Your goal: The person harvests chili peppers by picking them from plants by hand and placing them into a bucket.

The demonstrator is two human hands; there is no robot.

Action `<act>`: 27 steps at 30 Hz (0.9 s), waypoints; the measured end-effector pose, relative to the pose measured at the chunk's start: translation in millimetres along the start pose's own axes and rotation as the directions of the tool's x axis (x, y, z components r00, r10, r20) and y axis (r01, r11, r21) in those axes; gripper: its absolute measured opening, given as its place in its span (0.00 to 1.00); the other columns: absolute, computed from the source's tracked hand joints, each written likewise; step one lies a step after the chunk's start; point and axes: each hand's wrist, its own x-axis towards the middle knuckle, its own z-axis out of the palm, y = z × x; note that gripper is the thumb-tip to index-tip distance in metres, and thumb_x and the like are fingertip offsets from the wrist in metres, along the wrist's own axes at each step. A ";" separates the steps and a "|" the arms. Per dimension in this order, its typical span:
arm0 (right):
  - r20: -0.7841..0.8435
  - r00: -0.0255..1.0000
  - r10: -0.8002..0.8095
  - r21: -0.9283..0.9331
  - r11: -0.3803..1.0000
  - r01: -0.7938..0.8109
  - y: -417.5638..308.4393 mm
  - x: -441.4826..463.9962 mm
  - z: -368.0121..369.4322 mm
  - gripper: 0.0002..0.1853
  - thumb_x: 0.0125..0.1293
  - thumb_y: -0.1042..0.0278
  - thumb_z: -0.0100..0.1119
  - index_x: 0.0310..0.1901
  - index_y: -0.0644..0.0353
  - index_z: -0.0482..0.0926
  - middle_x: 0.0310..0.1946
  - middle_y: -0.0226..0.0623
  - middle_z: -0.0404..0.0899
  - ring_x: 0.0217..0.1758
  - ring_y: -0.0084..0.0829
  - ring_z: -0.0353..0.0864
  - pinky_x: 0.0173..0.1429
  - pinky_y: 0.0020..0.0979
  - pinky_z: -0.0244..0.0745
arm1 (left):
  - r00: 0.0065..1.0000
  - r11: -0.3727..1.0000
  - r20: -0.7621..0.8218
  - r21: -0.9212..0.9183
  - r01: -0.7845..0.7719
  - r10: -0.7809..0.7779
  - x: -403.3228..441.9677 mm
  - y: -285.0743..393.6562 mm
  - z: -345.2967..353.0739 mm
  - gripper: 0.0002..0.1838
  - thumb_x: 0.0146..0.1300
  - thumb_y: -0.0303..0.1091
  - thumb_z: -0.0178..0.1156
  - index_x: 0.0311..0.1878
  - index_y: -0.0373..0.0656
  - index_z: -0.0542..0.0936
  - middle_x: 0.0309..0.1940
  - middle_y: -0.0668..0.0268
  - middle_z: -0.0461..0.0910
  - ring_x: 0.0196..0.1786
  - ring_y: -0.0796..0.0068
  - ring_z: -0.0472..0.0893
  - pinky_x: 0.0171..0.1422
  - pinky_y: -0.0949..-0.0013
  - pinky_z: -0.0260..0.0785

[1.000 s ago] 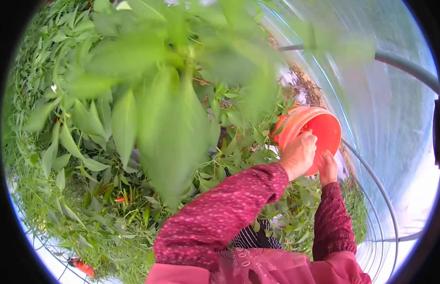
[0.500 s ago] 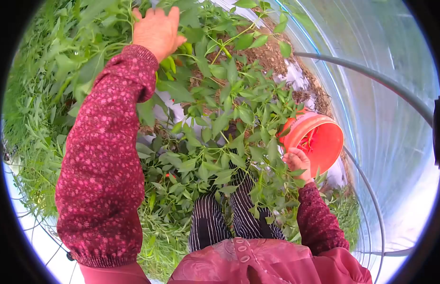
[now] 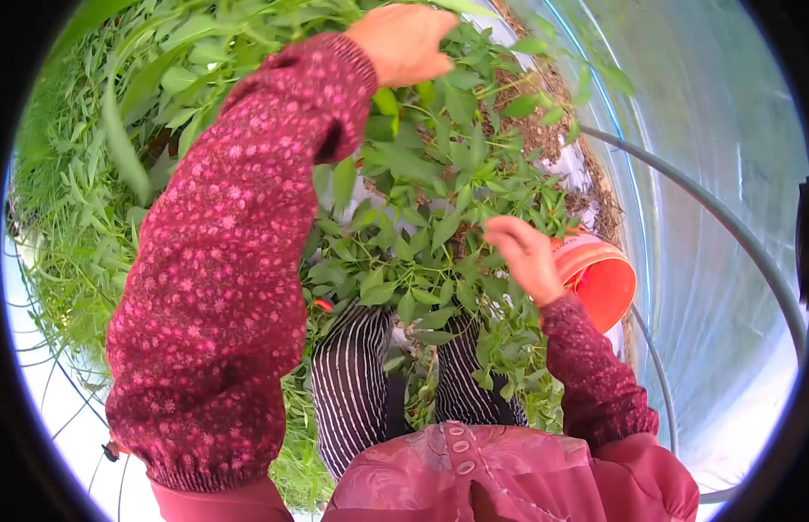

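Observation:
Out among the upper branches of the pepper plants (image 3: 439,165) is my left hand (image 3: 404,43), its fingers apart and nothing visible between them. My right hand (image 3: 524,257) hovers beside the leaves, just left of the orange bucket (image 3: 596,265), with its fingers stretched out and empty. The bucket leans on its side with its mouth toward the lower right; some red peppers show inside it. A red pepper (image 3: 324,304) hangs low in the leaves above my striped trousers. Green peppers (image 3: 386,103) hang just below my left hand.
Dense foliage (image 3: 65,165) covers the left side. A clear plastic wall (image 3: 683,113) with a curved grey pipe (image 3: 726,213) runs along the right. White ground sheet and dry soil (image 3: 544,113) show between plants and wall. My striped legs (image 3: 352,374) stand among the lower leaves.
My left hand left the bucket, reached to the upper left plants, then moved right. My right hand came off the bucket's rim and opened out over the leaves.

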 end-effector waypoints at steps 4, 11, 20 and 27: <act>0.516 0.718 -0.467 -0.323 0.670 0.669 -35.4 68.8 86.7 0.16 0.52 0.78 0.53 0.44 0.58 0.76 0.45 0.44 0.77 0.49 0.42 0.77 0.51 0.40 0.74 | 0.955 0.826 -0.142 -0.478 -0.297 0.261 12.7 17.7 1.8 0.21 0.56 0.38 0.57 0.50 0.35 0.76 0.43 0.53 0.80 0.47 0.66 0.79 0.55 0.67 0.70; -0.118 0.952 -0.283 -0.311 0.921 0.235 -84.9 124.0 162.9 0.20 0.61 0.59 0.49 0.52 0.61 0.73 0.48 0.48 0.75 0.55 0.43 0.73 0.59 0.37 0.67 | 0.823 0.664 -0.257 -0.493 -0.563 0.507 -47.5 75.8 -11.9 0.11 0.55 0.27 0.54 0.41 0.35 0.78 0.35 0.53 0.80 0.38 0.59 0.80 0.44 0.66 0.73; 0.077 0.993 -0.091 -0.113 0.989 0.099 -92.6 164.2 49.6 0.26 0.64 0.78 0.40 0.65 0.60 0.54 0.60 0.43 0.68 0.55 0.33 0.73 0.53 0.31 0.71 | 0.787 0.789 0.570 -0.361 0.497 -0.235 -199.5 -11.7 91.3 0.13 0.50 0.20 0.52 0.38 0.40 0.82 0.36 0.57 0.81 0.42 0.59 0.80 0.49 0.64 0.72; -0.015 0.999 -0.034 0.288 0.957 0.037 -138.6 149.5 -5.0 0.28 0.62 0.79 0.45 0.65 0.59 0.54 0.65 0.41 0.61 0.52 0.28 0.74 0.49 0.27 0.72 | 0.883 0.909 0.400 -0.222 0.354 -0.246 -195.7 -7.8 143.4 0.15 0.54 0.27 0.49 0.44 0.30 0.75 0.31 0.48 0.79 0.37 0.51 0.80 0.42 0.54 0.72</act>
